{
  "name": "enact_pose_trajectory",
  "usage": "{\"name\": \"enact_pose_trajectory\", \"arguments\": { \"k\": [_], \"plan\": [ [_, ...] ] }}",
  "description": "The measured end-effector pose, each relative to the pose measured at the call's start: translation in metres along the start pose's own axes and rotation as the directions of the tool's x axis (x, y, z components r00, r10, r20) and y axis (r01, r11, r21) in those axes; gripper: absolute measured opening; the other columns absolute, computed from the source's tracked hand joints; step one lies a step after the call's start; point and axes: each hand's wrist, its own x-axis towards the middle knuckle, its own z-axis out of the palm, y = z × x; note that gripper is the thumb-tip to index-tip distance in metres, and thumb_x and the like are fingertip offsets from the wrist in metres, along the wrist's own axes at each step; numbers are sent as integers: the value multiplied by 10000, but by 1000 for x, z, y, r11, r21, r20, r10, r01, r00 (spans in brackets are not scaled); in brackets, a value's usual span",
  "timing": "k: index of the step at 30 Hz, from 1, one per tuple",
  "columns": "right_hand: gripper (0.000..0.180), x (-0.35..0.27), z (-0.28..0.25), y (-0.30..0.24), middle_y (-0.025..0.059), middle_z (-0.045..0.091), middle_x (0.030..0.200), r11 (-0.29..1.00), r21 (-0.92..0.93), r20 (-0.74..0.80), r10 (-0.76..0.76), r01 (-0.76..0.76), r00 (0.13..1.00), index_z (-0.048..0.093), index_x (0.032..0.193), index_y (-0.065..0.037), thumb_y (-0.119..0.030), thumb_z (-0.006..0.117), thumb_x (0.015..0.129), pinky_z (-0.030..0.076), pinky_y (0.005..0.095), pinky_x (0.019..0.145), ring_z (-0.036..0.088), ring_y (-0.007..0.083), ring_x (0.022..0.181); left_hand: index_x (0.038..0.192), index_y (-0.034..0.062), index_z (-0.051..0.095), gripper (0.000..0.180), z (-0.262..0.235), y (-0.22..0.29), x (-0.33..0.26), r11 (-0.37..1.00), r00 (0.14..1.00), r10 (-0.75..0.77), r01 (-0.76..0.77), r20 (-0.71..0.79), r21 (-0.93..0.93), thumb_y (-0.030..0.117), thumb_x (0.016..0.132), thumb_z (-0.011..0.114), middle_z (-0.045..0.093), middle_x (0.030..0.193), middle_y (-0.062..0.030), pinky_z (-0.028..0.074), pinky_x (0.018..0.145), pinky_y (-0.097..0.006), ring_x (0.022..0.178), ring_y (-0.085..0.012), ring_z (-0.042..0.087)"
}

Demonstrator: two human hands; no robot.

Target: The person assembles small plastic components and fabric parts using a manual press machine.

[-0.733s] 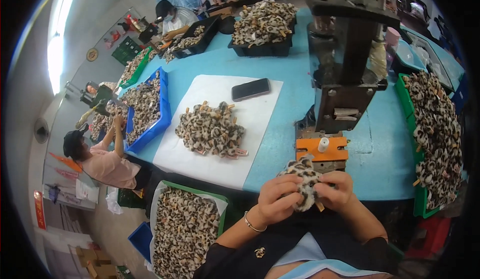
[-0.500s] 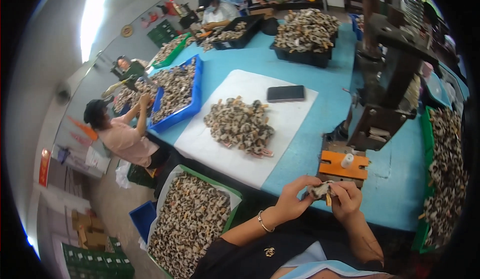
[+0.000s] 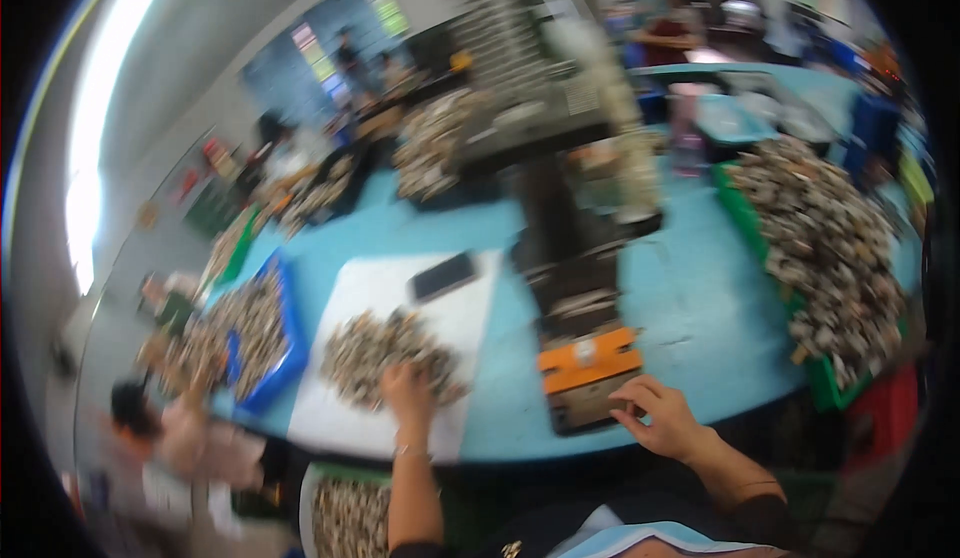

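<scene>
My left hand (image 3: 408,390) is at the near side of a pile of small fluffy grey, black and white pieces (image 3: 365,353), which lies on a white sheet (image 3: 335,423). Its fingertips are smeared and partly lost among the pieces, so a grip cannot be made out. My right hand (image 3: 660,418) hovers beside the base of a bench press, with fingers curved, thumb apart from them, and nothing visible between. On that base sits an orange plate (image 3: 590,360) with a small white knob (image 3: 585,350).
The dark upright press (image 3: 550,208) stands over the orange plate. A phone (image 3: 444,277) lies on the sheet. Green (image 3: 745,218) and blue (image 3: 290,343) trays hold more fluffy pieces. Another crate (image 3: 310,508) stands below the table edge. A co-worker in pink (image 3: 205,438) is at the left.
My hands have parted: the left went leftward to the pile, the right stayed near the press. The fluffy piece they held together is no longer visible in them. The view has turned right.
</scene>
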Motion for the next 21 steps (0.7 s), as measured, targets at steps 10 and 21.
{"name": "enact_pose_trajectory", "arguments": {
  "k": [10,21],
  "plan": [
    [173,19,-235,69,101,633,842,510,-753,-419,115,-415,901,623,876,-42,-196,652,803,513,400,651,642,291,714,1096,-4,579,335,-69,103,-15,985,984,-59,30,-169,-171,26,770,647,494,1098,-167,362,948,-428,1060,-332,484],
    [238,47,-241,126,135,594,951,213,-771,-432,517,-600,739,577,1003,-45,-155,630,798,523,404,703,636,310,882,908,19,627,141,-66,178,-23,885,985,114,-159,-126,-438,-6,769,634,551,937,-110,436,725,-331,809,-237,541]
  ]
}}
